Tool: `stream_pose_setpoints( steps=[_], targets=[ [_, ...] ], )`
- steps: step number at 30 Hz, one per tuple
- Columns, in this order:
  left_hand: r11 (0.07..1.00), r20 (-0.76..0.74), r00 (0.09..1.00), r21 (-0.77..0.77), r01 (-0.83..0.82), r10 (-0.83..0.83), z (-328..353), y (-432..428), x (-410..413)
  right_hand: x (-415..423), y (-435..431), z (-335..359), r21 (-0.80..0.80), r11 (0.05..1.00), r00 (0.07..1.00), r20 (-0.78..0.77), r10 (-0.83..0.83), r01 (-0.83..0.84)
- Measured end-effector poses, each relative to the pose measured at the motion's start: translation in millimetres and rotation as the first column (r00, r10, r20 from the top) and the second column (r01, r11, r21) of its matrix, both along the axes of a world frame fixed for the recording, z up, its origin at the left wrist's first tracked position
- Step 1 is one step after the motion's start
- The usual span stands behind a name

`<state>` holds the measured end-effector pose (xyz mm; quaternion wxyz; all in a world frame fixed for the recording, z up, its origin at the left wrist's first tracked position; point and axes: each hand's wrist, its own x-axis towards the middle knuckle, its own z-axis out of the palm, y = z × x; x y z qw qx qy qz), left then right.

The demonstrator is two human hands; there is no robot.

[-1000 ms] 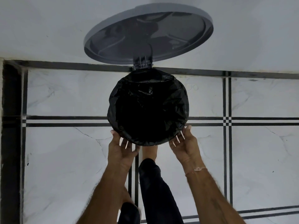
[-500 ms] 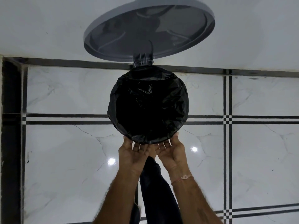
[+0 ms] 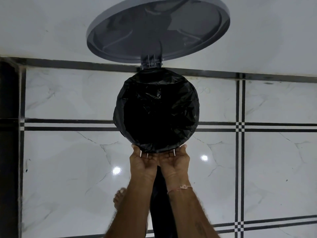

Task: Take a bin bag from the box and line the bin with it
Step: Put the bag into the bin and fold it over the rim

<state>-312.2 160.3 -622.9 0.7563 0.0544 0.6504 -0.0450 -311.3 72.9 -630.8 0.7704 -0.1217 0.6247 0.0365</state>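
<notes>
I look straight down into a round pedal bin whose mouth is covered by a black bin bag (image 3: 159, 114). The bag is folded over the rim all round and hides the bin's body. The grey lid (image 3: 157, 26) stands open on its hinge (image 3: 151, 61) against the wall. My left hand (image 3: 142, 162) and my right hand (image 3: 175, 160) sit side by side at the near rim, palms up. Their fingers curl under the bag's folded edge and are partly hidden by it. No box is in view.
The bin stands on a white marble floor (image 3: 68, 160) with black inlay lines, right at the foot of a white wall (image 3: 51, 23). A dark band (image 3: 8, 134) runs down the left side. My bare foot (image 3: 119, 198) and dark trouser leg (image 3: 159, 203) are below the hands.
Both hands have slid along the near rim toward each other, from apart at the lower left and right to touching at the front. The bag's front edge looks smoother.
</notes>
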Motion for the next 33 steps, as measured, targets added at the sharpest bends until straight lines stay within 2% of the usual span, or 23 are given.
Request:
stream_pose_setpoints(
  steps=[7,9,10,11,12,13,14,15,16,17,18,19,20,21,22,23,24,25,27,28,30,32,33],
  targets=[
    [0.994,0.008,0.995,0.042,0.097,-0.098,17.9,7.8,9.5,5.2,-7.0,-16.5,0.046,0.992,0.991,-0.066,0.117,-0.114],
    [0.995,0.048,0.997,0.082,0.056,-0.060,16.3,13.8,8.3,7.7,-14.9,-6.2,-0.117,0.968,0.957,-0.216,0.194,-0.222],
    [0.994,0.082,0.995,0.094,0.050,-0.058,15.1,16.9,8.0,8.4,-19.4,2.1,-0.279,0.907,0.928,-0.292,0.232,-0.315],
    [0.994,0.103,0.992,0.097,0.059,-0.069,13.1,19.5,7.2,9.6,-22.9,11.7,-0.501,0.730,0.877,-0.370,0.305,-0.465],
    [0.993,0.114,0.990,0.093,0.068,-0.079,11.7,20.8,6.8,10.2,-26.1,20.1,-0.715,0.385,0.805,-0.448,0.389,-0.584],
    [0.993,0.119,0.989,0.088,0.074,-0.085,9.5,21.7,6.5,11.2,-28.8,25.6,-0.822,-0.020,0.707,-0.502,0.498,-0.569],
    [0.993,0.129,0.987,0.085,0.088,-0.099,9.5,22.3,7.6,15.7,-31.5,27.1,-0.839,-0.317,0.563,-0.535,0.630,-0.442],
    [0.989,0.131,0.984,0.095,0.110,-0.122,6.9,23.0,7.7,25.8,-30.7,28.2,-0.836,-0.448,0.373,-0.545,0.751,-0.319],
    [0.987,0.126,0.982,0.103,0.125,-0.137,4.5,23.8,8.0,39.1,-28.3,25.4,-0.821,-0.508,0.152,-0.555,0.818,-0.259],
    [0.985,0.119,0.982,0.107,0.132,-0.144,2.3,23.8,6.9,54.4,-25.9,23.4,-0.772,-0.597,-0.069,-0.598,0.799,-0.217],
    [0.984,0.122,0.981,0.108,0.141,-0.154,0.6,24.6,6.4,67.7,-23.0,19.6,-0.685,-0.710,-0.266,-0.662,0.701,-0.166],
    [0.984,0.125,0.979,0.105,0.145,-0.158,-1.7,24.6,5.3,80.7,-21.6,15.5,-0.537,-0.839,-0.438,-0.735,0.517,-0.089],
    [0.985,0.131,0.979,0.098,0.143,-0.155,-2.2,25.1,4.8,90.9,-21.1,12.1,-0.342,-0.939,-0.564,-0.781,0.269,0.026],
    [0.986,0.136,0.980,0.091,0.136,-0.148,-3.1,25.7,4.0,97.0,-20.9,13.4,-0.152,-0.975,-0.646,-0.763,0.012,0.161],
    [0.989,0.146,0.980,0.080,0.128,-0.139,-3.7,25.7,3.3,100.0,-21.6,16.2,-0.024,-0.958,-0.681,-0.708,-0.186,0.286],
    [0.989,0.153,0.979,0.073,0.127,-0.137,-5.0,25.9,2.8,101.6,-22.3,20.0,0.037,-0.930,-0.697,-0.652,-0.299,0.365],
    [0.989,0.155,0.978,0.068,0.128,-0.137,-5.8,26.1,2.3,103.4,-23.7,22.4,0.033,-0.926,-0.713,-0.629,-0.311,0.375],
    [0.990,0.154,0.979,0.065,0.127,-0.135,-7.1,26.4,1.3,107.0,-25.3,23.1,-0.023,-0.953,-0.739,-0.636,-0.219,0.302],
    [0.992,0.154,0.981,0.058,0.113,-0.121,-8.3,26.9,1.9,119.4,-26.3,22.0,-0.205,-0.979,-0.736,-0.660,0.151,-0.017],
    [0.992,0.159,0.980,0.056,0.109,-0.116,-8.5,26.5,2.1,129.5,-26.2,19.9,-0.302,-0.932,-0.681,-0.641,0.354,-0.200],
    [0.993,0.159,0.981,0.051,0.106,-0.112,-8.3,26.0,2.4,155.0,-25.6,16.3,-0.420,-0.754,-0.523,-0.546,0.654,-0.505],
    [0.992,0.136,0.983,0.047,0.114,-0.120,-6.8,27.0,2.8,176.5,-27.3,10.4,-0.455,-0.566,-0.344,-0.482,0.806,-0.688],
    [0.992,0.134,0.983,0.045,0.118,-0.123,-6.0,27.9,3.2,184.9,-29.1,6.2,-0.460,-0.507,-0.264,-0.494,0.829,-0.729]
  ],
)
